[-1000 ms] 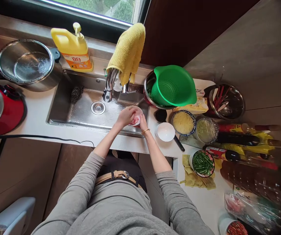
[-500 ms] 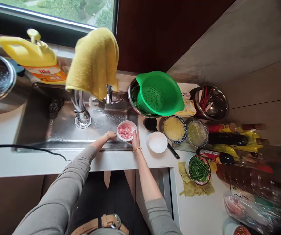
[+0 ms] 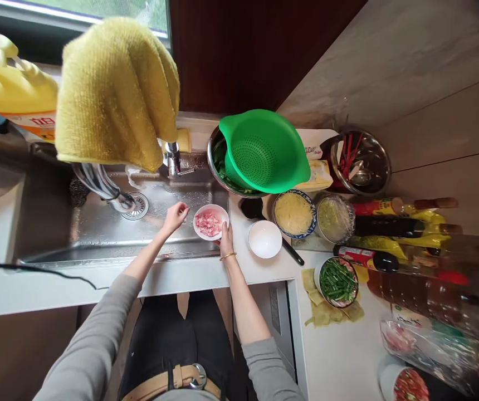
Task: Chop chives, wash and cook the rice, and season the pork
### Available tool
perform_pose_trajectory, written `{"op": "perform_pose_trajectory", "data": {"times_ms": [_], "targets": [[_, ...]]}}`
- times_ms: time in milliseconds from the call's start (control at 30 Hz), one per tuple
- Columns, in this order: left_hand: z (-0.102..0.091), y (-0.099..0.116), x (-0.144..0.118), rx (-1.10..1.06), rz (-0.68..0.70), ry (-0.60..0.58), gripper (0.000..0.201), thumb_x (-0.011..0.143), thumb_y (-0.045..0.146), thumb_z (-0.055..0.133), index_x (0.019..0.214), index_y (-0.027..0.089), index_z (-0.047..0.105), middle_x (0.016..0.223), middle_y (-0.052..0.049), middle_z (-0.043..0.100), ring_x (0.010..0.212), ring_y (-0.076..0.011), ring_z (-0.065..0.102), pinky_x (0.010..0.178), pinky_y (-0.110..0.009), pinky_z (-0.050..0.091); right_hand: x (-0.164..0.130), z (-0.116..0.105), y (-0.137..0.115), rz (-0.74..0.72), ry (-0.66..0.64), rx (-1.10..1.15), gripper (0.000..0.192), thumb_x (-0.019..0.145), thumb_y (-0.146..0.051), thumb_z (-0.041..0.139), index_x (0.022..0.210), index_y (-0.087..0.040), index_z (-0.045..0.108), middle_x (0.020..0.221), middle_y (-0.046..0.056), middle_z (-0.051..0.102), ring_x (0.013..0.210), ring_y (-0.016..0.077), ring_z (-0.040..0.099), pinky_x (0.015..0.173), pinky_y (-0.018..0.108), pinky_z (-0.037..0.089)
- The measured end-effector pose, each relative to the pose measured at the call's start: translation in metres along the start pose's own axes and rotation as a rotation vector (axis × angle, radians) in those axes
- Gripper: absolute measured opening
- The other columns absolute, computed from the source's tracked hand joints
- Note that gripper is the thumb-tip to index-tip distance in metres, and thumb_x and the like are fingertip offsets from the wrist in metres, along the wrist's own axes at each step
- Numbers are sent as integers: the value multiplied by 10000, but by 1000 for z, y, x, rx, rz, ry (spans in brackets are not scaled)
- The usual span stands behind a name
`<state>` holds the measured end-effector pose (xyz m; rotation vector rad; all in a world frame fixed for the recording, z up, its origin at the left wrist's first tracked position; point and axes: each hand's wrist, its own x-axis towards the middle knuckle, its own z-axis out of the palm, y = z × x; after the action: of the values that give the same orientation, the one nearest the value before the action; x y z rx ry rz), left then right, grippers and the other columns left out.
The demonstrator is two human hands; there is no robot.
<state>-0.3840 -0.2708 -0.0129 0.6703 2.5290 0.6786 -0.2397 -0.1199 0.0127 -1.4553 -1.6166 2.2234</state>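
A small white bowl [image 3: 198,234] with pieces of raw pink meat [image 3: 208,224] in it is held over the right part of the steel sink [image 3: 91,223]. My right hand [image 3: 226,239] grips the bowl by its right side, thumb at the rim and fingers beneath. Left of the bowl and apart from it, my left hand [image 3: 175,216] hangs over the sink with its fingers curled in. Nothing shows in that hand. An empty white bowl [image 3: 265,239] sits on the counter to the right, beside a black-handled ladle [image 3: 293,252].
A yellow towel [image 3: 116,94] drapes over the faucet [image 3: 106,186]. A green colander [image 3: 264,153] rests in a metal bowl at the sink's right corner. Further right are a bowl of pale shreds [image 3: 293,214], a bowl of chopped greens [image 3: 338,281] and several bottles lying down [image 3: 390,226].
My left hand has moved up and left, away from the meat bowl, which stays in my right hand. The camera view has shifted, bringing the towel closer.
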Motion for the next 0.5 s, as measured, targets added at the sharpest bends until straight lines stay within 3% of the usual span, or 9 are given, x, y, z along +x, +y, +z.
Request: {"op": "perform_pose_trajectory", "data": {"times_ms": [67, 167, 233, 367, 500], "targets": [[-27, 13, -14, -64, 53, 156, 335, 971, 307, 377, 1073, 219, 684, 1098, -81, 720, 1004, -193, 635, 917, -330, 502, -2, 7, -2, -23, -45, 11, 702, 852, -638, 511, 1451, -283, 422, 1443, 98, 533, 1185, 269, 625, 714, 350, 634], [-56, 30, -38, 46, 224, 100, 220, 912, 306, 522, 954, 269, 734, 1153, -66, 717, 1197, -264, 563, 1057, -445, 424, -7, 23, -6, -64, -130, 53, 681, 836, -651, 535, 1410, -290, 467, 1388, 81, 587, 1146, 253, 646, 714, 338, 630], [-67, 37, -52, 133, 247, 97, 249, 918, 280, 507, 998, 291, 742, 1232, -68, 694, 1309, -291, 497, 1135, -518, 336, -11, 37, -8, -66, -172, 93, 677, 822, -679, 537, 1375, -290, 502, 1361, 70, 608, 1131, 247, 650, 713, 336, 627], [-71, 42, -81, 241, 203, 136, 400, 951, 256, 402, 1264, 210, 647, 1377, -132, 608, 1434, -297, 387, 1219, -581, 152, -18, 69, -9, -73, -222, 147, 703, 784, -719, 556, 1333, -280, 539, 1348, 70, 613, 1130, 244, 644, 701, 328, 624], [-65, 44, -96, 331, 77, 143, 460, 937, 265, 399, 1311, 63, 574, 1346, -232, 599, 1419, -347, 401, 1206, -604, 162, -25, 95, -4, -105, -304, 126, 684, 807, -718, 521, 1342, -291, 528, 1310, 64, 636, 1073, 221, 667, 709, 319, 622]]}}
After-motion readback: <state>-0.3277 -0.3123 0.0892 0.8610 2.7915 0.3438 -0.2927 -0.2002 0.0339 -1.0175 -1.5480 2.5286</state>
